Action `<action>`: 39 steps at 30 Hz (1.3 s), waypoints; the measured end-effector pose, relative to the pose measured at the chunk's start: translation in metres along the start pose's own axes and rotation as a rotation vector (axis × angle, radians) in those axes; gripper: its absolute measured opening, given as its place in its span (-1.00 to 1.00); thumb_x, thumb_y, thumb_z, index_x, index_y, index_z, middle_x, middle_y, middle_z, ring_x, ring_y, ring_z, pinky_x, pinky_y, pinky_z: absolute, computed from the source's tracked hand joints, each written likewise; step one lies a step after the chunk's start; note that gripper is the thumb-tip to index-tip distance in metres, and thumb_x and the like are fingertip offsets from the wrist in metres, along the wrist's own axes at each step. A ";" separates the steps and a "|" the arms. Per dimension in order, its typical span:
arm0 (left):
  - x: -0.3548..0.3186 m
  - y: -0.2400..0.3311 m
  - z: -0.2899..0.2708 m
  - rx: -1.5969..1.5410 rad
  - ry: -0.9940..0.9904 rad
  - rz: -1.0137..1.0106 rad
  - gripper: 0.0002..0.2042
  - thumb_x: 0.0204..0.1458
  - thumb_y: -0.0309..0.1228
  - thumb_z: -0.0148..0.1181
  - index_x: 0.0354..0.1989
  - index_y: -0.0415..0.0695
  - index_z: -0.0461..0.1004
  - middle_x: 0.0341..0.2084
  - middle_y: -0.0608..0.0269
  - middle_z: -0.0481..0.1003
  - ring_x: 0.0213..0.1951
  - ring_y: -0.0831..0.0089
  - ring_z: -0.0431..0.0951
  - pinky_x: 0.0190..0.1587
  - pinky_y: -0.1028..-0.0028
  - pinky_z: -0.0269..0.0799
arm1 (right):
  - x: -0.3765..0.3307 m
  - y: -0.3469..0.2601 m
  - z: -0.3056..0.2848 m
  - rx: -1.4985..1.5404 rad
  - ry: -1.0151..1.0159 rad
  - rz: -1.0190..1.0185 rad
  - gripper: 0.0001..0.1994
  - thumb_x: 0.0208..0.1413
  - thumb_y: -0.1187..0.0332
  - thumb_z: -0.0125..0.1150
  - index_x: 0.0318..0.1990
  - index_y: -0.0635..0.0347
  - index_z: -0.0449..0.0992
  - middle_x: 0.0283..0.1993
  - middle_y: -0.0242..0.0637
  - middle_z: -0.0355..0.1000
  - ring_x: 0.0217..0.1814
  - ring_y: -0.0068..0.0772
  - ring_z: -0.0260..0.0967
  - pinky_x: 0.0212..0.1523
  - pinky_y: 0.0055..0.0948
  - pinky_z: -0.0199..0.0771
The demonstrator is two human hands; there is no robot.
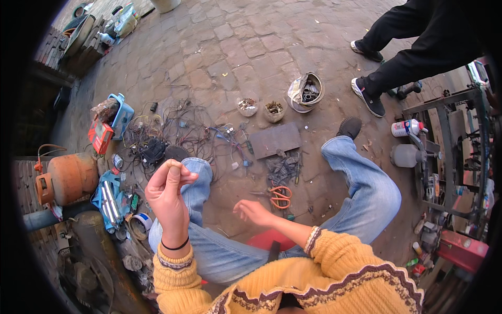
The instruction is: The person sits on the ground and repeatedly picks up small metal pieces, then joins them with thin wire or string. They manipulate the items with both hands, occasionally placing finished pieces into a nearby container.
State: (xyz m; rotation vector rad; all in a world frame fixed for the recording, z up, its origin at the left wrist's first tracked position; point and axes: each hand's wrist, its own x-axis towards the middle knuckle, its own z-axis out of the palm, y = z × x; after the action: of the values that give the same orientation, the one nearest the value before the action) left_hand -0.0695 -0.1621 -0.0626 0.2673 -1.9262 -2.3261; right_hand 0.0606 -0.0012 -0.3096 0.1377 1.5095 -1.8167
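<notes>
My left hand (168,196) is raised over my left knee, palm away from me, with thumb and fingertips pinched together at the top. Whether something tiny sits in the pinch is not visible. My right hand (253,212) hovers low between my knees with its fingers loosely spread and holds nothing. Orange-handled pliers (281,197) lie on the paving just beyond my right hand. I sit on a red stool (266,239), in blue jeans and a yellow knitted sweater.
A tangle of wires (178,131) and a dark metal plate (274,140) lie ahead, with two small bowls (247,106) and a pan of metal parts (306,91). An orange gas cylinder (68,178) lies left. Another person's legs (413,52) stand beside a metal frame (455,152).
</notes>
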 end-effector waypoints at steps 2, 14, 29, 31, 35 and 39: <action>-0.001 -0.001 -0.004 0.077 0.003 0.019 -0.87 0.20 -0.50 0.15 -0.23 -0.34 0.54 -0.45 0.20 0.54 -0.45 0.44 0.60 -0.32 0.51 0.59 | 0.015 0.036 -0.020 0.089 -0.048 0.085 -0.78 0.21 0.47 0.02 -0.02 0.31 0.43 -0.14 -0.20 0.52 -0.16 -0.24 0.52 -0.11 -0.34 0.52; 0.009 -0.006 -0.005 0.219 0.006 -0.298 -0.84 0.15 -0.49 0.21 -0.35 -0.38 0.53 -0.53 0.11 0.55 -0.53 0.37 0.60 -0.41 0.49 0.53 | 0.134 0.001 -0.187 -0.792 0.927 -0.145 -0.78 -0.03 0.46 0.32 -0.20 0.17 0.51 -0.27 -0.29 0.47 -0.20 -0.25 0.45 -0.15 -0.30 0.47; 0.014 -0.008 -0.008 0.174 -0.006 -0.419 -0.82 0.13 -0.49 0.21 -0.38 -0.42 0.52 -0.55 0.04 0.55 -0.54 0.32 0.60 -0.42 0.42 0.56 | 0.176 -0.002 -0.221 -1.340 0.644 -0.127 -0.78 -0.09 0.42 0.35 -0.30 0.22 0.44 -0.25 -0.15 0.41 -0.07 -0.05 0.34 -0.09 -0.21 0.46; 0.014 -0.008 -0.006 0.172 0.010 -0.425 -0.83 0.13 -0.50 0.20 -0.37 -0.42 0.52 -0.55 0.05 0.55 -0.53 0.33 0.60 -0.41 0.43 0.56 | 0.178 -0.001 -0.218 -1.449 0.603 -0.050 -0.79 -0.06 0.43 0.32 -0.29 0.26 0.42 -0.25 -0.10 0.41 -0.07 0.02 0.33 -0.08 -0.20 0.46; 0.016 -0.011 -0.004 0.150 -0.013 -0.425 -0.86 0.15 -0.52 0.18 -0.31 -0.40 0.53 -0.51 0.08 0.56 -0.49 0.36 0.61 -0.38 0.46 0.56 | 0.167 -0.006 -0.210 -1.276 0.782 -0.198 -0.83 0.00 0.47 0.25 -0.27 0.26 0.40 -0.24 -0.05 0.41 -0.09 0.00 0.32 -0.12 -0.20 0.43; 0.013 -0.011 -0.002 0.091 -0.046 -0.386 -0.85 0.16 -0.50 0.20 -0.28 -0.39 0.54 -0.47 0.10 0.57 -0.48 0.37 0.61 -0.38 0.47 0.55 | 0.152 -0.011 -0.207 -0.744 0.909 -0.231 -0.91 0.13 0.50 0.14 -0.26 0.29 0.38 -0.32 -0.16 0.42 -0.26 -0.13 0.35 -0.18 -0.27 0.42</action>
State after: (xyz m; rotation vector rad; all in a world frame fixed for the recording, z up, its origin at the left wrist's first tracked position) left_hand -0.0815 -0.1648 -0.0742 0.6526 -2.1693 -2.4882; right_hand -0.1299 0.1093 -0.4419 0.4773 2.8398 -1.2510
